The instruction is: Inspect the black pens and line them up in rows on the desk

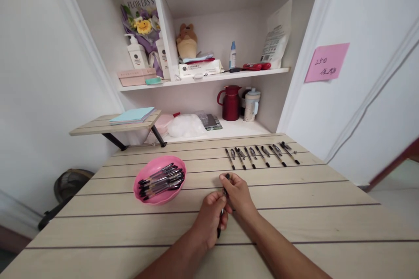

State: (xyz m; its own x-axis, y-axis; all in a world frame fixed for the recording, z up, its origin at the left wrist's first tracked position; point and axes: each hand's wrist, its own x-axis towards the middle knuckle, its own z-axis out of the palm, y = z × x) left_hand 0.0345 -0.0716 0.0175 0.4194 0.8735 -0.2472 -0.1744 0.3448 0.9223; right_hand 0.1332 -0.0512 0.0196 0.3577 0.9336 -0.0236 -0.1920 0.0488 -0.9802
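Note:
Both my hands meet over the middle of the wooden table around one black pen. My left hand is closed round the pen's lower barrel. My right hand pinches its upper end, where the cap tip pokes out near the fingertips. To the left, a pink bowl holds several black pens. Farther back, a row of several pens and separated caps lies side by side on the table.
White shelves behind the table carry a red kettle, a cup, bottles, boxes and a plush toy. A small side shelf with blue paper juts out at left. A pink sticky note hangs on the right wall.

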